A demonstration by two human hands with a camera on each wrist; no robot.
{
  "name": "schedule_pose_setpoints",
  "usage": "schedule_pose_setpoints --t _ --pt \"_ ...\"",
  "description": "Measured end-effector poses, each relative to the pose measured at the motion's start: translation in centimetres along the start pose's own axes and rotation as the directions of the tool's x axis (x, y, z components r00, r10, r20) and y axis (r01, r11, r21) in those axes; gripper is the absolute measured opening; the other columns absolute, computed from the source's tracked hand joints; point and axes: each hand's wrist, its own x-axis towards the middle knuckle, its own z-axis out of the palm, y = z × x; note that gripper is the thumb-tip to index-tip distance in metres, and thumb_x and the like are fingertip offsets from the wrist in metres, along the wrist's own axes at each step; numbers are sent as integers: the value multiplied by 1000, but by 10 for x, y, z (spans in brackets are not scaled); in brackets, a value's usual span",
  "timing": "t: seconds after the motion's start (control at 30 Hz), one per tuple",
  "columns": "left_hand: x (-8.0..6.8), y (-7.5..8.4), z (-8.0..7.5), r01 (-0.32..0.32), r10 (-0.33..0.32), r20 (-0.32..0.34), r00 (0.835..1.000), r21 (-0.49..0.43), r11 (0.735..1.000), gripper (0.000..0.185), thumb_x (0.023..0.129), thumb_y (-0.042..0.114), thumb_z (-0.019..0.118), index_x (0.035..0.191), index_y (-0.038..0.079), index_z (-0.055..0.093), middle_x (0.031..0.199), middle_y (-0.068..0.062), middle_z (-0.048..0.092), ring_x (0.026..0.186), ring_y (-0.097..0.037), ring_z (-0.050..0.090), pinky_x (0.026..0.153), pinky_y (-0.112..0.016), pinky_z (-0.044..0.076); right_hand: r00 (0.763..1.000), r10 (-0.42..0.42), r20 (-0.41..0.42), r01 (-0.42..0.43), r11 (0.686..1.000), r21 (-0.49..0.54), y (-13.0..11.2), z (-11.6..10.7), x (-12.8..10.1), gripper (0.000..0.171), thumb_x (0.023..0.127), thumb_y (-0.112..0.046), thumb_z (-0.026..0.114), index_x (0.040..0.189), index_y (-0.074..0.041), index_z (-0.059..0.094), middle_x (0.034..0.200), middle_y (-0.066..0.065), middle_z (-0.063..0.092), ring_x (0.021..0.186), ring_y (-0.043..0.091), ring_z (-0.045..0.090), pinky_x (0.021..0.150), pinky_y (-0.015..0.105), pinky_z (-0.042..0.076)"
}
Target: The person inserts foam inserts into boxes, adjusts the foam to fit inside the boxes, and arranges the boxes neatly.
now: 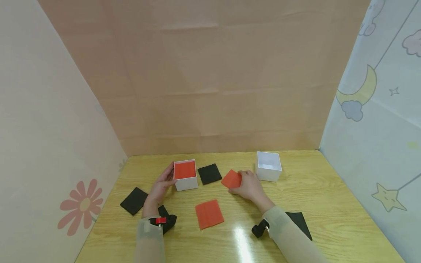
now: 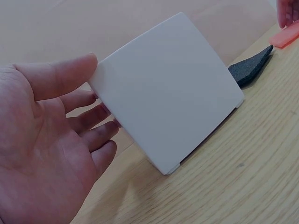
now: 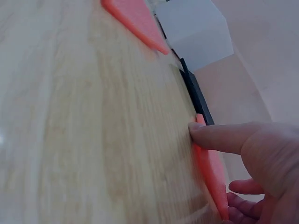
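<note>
Near the back left of the table stands a white box (image 1: 186, 183) with a red square (image 1: 184, 170) inside its opening. My left hand (image 1: 160, 188) holds the box by its left side, the thumb at the near corner and the other fingers along the side. In the left wrist view the outer wall of the box (image 2: 166, 93) hides what lies within. To the right, my right hand (image 1: 249, 186) grips a thin, soft red square (image 1: 231, 179) by its edges, close over the table. The right wrist view shows this red square (image 3: 212, 175) between thumb and fingers.
A second white box (image 1: 268, 173) stands behind my right hand. Black squares lie between the boxes (image 1: 209, 174), at far left (image 1: 134, 201), and partly under both forearms. Another red square (image 1: 209, 214) lies at the centre front. A paper-covered wall (image 1: 210, 109) closes off the back.
</note>
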Motion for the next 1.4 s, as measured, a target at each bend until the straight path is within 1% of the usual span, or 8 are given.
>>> schedule_pose_setpoints --t 0.13,0.43,0.67,0.97,1.07,1.23,1.27,1.4 --pt "0 -1 0 2 -3 -3 1000 -12 1000 78 105 -3 55 172 10 17 179 -9 11 164 -30 10 130 -46 11 999 25 23 -26 999 19 -2 -1 1 100 75 -48 95 149 6 55 141 27 56 123 44 53 99 57 51" --pt "1 -3 -1 7 -7 -5 1000 -20 1000 80 104 -4 55 173 10 17 179 -10 12 164 -30 10 130 -43 13 999 41 29 -43 997 66 -1 0 0 94 75 -46 96 145 5 59 140 26 55 121 43 52 96 59 51" --pt "-1 -3 -2 7 -7 1 1000 -11 1000 80 104 -3 56 173 10 16 179 -11 10 164 -31 9 128 -31 19 998 60 6 -60 993 103 0 4 0 96 75 -45 97 148 3 58 142 28 55 125 46 51 100 60 49" --pt "1 -2 0 12 -12 -17 1000 -27 1000 79 105 -4 54 173 11 18 179 -8 11 164 -30 11 129 -44 13 996 83 8 -84 991 105 6 8 4 102 73 -48 96 151 5 55 141 31 55 128 49 52 103 61 48" --pt "2 -2 1 13 -13 -12 1000 -31 999 78 105 -4 54 173 13 18 179 -6 12 164 -28 11 129 -40 15 996 89 3 -88 988 128 8 10 4 101 74 -47 96 151 2 55 143 31 54 129 49 51 104 62 48" --pt "2 -3 0 12 -12 -4 1000 -32 999 79 105 -2 56 173 13 18 180 -6 10 164 -27 10 129 -38 17 997 70 -15 -66 981 180 11 10 0 98 75 -46 96 151 -1 56 146 31 52 132 51 48 104 64 47" --pt "1 -3 0 11 -11 -4 1000 -32 999 79 105 -2 56 173 12 17 180 -6 10 164 -28 10 129 -42 15 998 66 -16 -61 980 190 11 10 0 97 75 -45 96 151 -1 56 146 30 52 131 51 49 104 65 48" --pt "0 -3 -1 6 -6 -4 1000 -21 1000 79 105 -2 56 173 11 17 180 -8 10 164 -29 9 129 -39 16 998 60 -14 -55 974 221 15 11 -1 99 75 -43 96 153 0 53 147 29 52 131 49 49 104 64 48"
